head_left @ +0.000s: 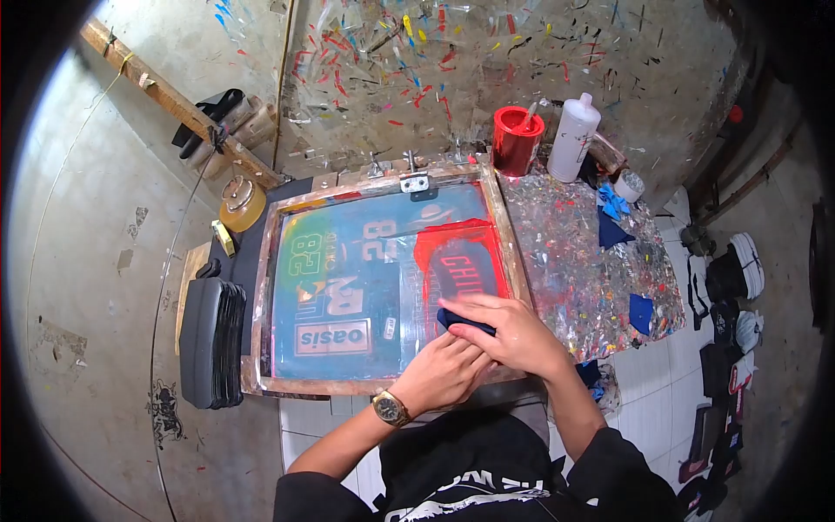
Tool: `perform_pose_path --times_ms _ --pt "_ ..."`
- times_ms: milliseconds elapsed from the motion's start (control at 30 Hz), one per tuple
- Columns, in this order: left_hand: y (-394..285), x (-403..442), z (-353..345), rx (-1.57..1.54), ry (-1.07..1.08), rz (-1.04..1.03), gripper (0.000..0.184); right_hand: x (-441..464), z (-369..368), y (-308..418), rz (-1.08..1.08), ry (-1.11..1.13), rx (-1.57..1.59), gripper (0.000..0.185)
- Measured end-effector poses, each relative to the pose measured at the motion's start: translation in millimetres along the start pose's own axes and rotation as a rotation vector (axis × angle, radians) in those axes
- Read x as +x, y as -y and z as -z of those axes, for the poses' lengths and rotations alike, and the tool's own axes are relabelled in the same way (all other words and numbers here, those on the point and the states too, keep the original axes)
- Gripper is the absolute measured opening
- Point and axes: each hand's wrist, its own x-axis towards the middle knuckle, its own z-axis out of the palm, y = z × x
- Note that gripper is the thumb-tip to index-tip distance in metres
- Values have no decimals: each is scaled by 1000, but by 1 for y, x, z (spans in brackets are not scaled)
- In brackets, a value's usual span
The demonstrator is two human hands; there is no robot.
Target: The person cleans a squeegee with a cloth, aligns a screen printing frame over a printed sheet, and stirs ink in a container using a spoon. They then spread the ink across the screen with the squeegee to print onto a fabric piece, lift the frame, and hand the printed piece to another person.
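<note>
**Dark blue cloth in the right grip, over the red-inked corner of a screen**

The paint-spattered desk (578, 261) spreads out to the right of the grips. On its left part lies a wooden-framed screen (391, 278), which reaches ahead and leftward from both grips; they sit over its near right corner. Its mesh is teal, greenish toward the far left, with pale lettering such as "28" and "oasis". A wet-looking red ink patch (461, 233) lies just ahead of the right grip, around letters beginning "CHI". The folded dark blue cloth (457, 320) lies over the screen, under the right fingers.

Beyond the grips, past the frame's far right corner, stands a white bottle (574, 139), its contents hidden. Just left of it, a red can (516, 143) holds red ink with a stick poking out. A small white tub (628, 185) sits farther right.

The right grip (487, 324) is narrow, fingers stretched leftward and thumb below, with the cloth held between. The left grip (452, 358), a gold watch (389, 407) at its wrist, tucks its fingers beneath the right; whether it holds anything, I cannot tell.
</note>
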Motion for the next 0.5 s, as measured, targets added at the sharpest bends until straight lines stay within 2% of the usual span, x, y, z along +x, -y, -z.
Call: perform_pose_path --times_ms 33,67,133,233,300,333,367,433,467,500 --pt "2 0 4 -41 102 3 36 2 1 -2 -57 113 3 27" --pt "4 0 5 -33 100 2 36 1 0 -6 -3 41 20 24" --pt "8 -2 4 32 48 -135 40 -1 -2 -10 -54 45 45 24" --pt "8 0 0 130 -59 -212 44 1 1 -8 -168 69 129 22" --pt "5 2 4 143 -36 -202 46 0 1 -10 -218 10 202 20" --pt "3 4 9 136 -113 -206 40 -3 -4 -18 -94 -95 114 20" --pt "1 7 14 129 -189 -212 35 -3 -1 -20 -95 -93 112 20" --pt "9 0 34 48 -265 -186 37 -2 14 -25 -272 -383 487 24" --pt "16 -6 50 -29 -337 -157 40 -5 31 -23 -187 -416 430 24" --pt "16 -10 82 23 -433 -102 38 -11 52 -14 -105 -442 373 24"
